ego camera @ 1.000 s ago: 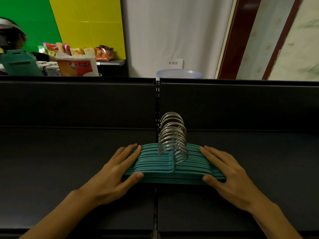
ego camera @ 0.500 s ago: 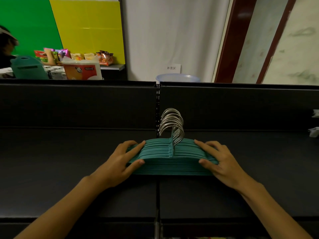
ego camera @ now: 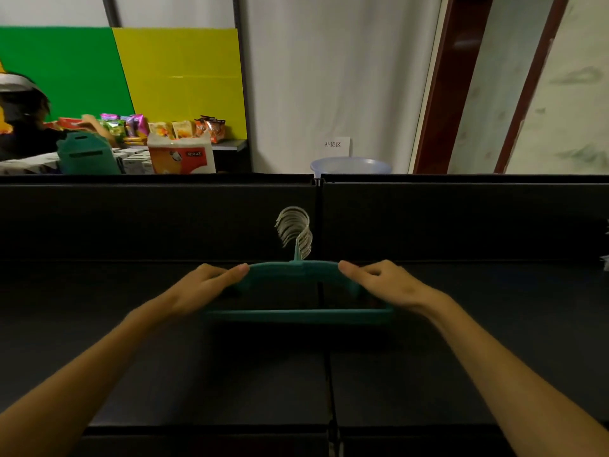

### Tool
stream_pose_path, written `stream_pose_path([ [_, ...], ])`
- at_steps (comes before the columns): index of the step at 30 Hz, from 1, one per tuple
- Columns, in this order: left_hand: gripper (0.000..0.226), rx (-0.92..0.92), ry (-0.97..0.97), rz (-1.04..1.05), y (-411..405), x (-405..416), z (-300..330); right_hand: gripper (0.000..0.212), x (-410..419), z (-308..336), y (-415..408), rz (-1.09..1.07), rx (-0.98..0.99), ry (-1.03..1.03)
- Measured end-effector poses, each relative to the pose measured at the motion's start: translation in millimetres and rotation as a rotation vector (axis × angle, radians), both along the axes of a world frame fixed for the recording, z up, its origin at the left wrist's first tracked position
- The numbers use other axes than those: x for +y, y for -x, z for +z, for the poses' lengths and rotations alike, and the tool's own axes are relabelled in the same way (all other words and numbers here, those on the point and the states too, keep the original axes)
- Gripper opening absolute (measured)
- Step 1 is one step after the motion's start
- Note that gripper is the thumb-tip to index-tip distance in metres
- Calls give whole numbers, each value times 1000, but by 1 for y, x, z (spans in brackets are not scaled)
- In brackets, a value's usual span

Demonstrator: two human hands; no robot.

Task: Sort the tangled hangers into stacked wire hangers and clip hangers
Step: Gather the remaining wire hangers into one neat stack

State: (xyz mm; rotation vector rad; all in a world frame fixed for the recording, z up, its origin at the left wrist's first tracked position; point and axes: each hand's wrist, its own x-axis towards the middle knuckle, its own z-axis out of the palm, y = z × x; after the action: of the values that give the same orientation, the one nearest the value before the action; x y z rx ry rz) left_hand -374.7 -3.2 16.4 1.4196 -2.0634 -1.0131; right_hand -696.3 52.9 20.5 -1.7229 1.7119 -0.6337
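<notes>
**Desk:** Hands on the hangers, then? Where is everything, measured from the seam?

**Photographer:** Yes. A stack of teal hangers (ego camera: 298,313) sits on the black shelf (ego camera: 131,357), straddling the seam (ego camera: 326,374) between the two shelf panels, with more of it left of the seam than right. It is seen nearly edge-on: the top arch in front of the back panel (ego camera: 148,219), the bottom bar lower and nearer the camera.

**Desk:** And the hooks?

**Photographer:** Metal hooks (ego camera: 295,230) rise bunched together just left of the seam, fanned slightly, tips curling left.

**Desk:** The grip?

**Photographer:** The left hand (ego camera: 201,286) wraps the stack's left shoulder, left of the seam, fingers curled together over the top edge, with the index finger stretched along the arch toward the hooks. The right hand (ego camera: 379,282) mirrors it on the right shoulder, right of the seam, fingers closed round the stack, forefinger pointing inward. The thumbs are hidden behind the stack, and motion blur softens both hands.

**Desk:** Background?

**Photographer:** Beyond the back panel, far left of the seam, snack packets (ego camera: 171,130) before green and yellow boards. Just right of the seam, the rim of a pale blue bin (ego camera: 351,165) under a small paper sign (ego camera: 333,145).
</notes>
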Motion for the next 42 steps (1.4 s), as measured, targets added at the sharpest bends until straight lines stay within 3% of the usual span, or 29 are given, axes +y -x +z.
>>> stream_pose_path([
  [7, 59, 68, -193, 58, 5, -16, -9, 64, -19, -13, -10, -70, -50, -67],
  [14, 58, 215, -153, 95, 6, -29, -19, 68, -28, -20, -10, -202, -196, 91],
  [18, 54, 526, -98, 353, 6, -25, -33, 59, -16, -33, -13, -360, -369, 310],
  [21, 51, 673, -30, 432, 11, -9, -49, 50, 2, -56, -21, -468, -509, 402],
  [26, 48, 733, 66, 496, 18, -6, -55, 39, 2, -68, -42, -642, -594, 509],
  [33, 57, 815, 60, 672, 32, -10, -56, 49, -12, -69, -47, -732, -595, 576],
  [39, 54, 796, 29, 725, 33, -25, -54, 48, -27, -66, -40, -648, -594, 555],
  [42, 55, 765, 28, 622, 27, -25, -54, 28, -20, -66, -30, -472, -546, 540],
])
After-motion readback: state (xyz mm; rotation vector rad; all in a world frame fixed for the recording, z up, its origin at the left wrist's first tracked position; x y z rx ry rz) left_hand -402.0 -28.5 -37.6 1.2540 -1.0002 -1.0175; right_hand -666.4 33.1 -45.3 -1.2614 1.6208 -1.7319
